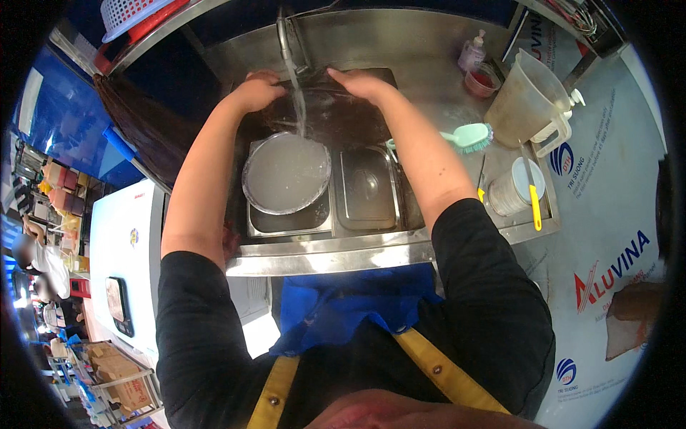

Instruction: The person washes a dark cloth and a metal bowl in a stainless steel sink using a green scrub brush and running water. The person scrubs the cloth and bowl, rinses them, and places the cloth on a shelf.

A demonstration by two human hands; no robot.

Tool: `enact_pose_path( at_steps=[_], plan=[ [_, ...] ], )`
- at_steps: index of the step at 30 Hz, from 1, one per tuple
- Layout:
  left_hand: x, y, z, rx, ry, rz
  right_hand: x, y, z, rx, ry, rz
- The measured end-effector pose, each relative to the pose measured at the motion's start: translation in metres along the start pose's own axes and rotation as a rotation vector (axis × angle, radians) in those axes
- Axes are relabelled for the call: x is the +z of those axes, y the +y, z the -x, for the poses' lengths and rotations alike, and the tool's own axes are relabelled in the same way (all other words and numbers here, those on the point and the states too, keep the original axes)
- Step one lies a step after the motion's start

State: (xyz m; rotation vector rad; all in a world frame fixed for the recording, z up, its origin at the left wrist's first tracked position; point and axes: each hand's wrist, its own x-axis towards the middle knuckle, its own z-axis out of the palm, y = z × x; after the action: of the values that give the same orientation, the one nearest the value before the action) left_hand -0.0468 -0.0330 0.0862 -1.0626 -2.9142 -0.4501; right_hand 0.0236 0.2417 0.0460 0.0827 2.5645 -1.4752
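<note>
Both my hands reach to the far side of a steel sink point(343, 252), on either side of the running tap point(284, 40). My left hand point(262, 90) has its fingers curled inward. My right hand point(356, 84) is turned toward it with the thumb raised. Between them is a dark, wet surface point(343, 115) with thin bright lines; whether it is a held item or the basin wall is unclear. Water falls into a round bowl point(286, 174) full of cloudy liquid, which rests over a rectangular steel pan point(289, 221). A second steel pan point(368, 187) lies at its right.
Right of the basin are a green scrubbing brush point(469, 137), a plastic measuring jug point(528, 102), a lidded tub point(512, 187) with a yellow-handled knife point(533, 198), a soap bottle point(472, 51) and a small cup point(481, 80). A scale point(119, 305) sits on a white surface at left; people stand beyond.
</note>
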Motion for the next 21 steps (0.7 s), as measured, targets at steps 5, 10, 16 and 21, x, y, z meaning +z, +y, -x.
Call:
enact_pose_path(
  at_steps=[5, 10, 16, 21],
  plan=[
    [-0.007, -0.008, 0.003, -0.323, 0.072, 0.902, 0.024, 0.006, -0.002, -0.072, -0.016, -0.314],
    [-0.035, 0.021, 0.003, -0.441, 0.090, 1.202, 0.062, 0.022, -0.041, -0.122, -0.171, -0.856],
    [-0.058, 0.015, -0.016, -0.455, 0.220, 0.988, 0.108, 0.017, -0.068, -0.135, -0.046, -1.089],
    [-0.057, 0.025, -0.014, -0.598, 0.228, 1.209, 0.115, 0.006, -0.032, 0.004, 0.182, -1.146]
  ],
)
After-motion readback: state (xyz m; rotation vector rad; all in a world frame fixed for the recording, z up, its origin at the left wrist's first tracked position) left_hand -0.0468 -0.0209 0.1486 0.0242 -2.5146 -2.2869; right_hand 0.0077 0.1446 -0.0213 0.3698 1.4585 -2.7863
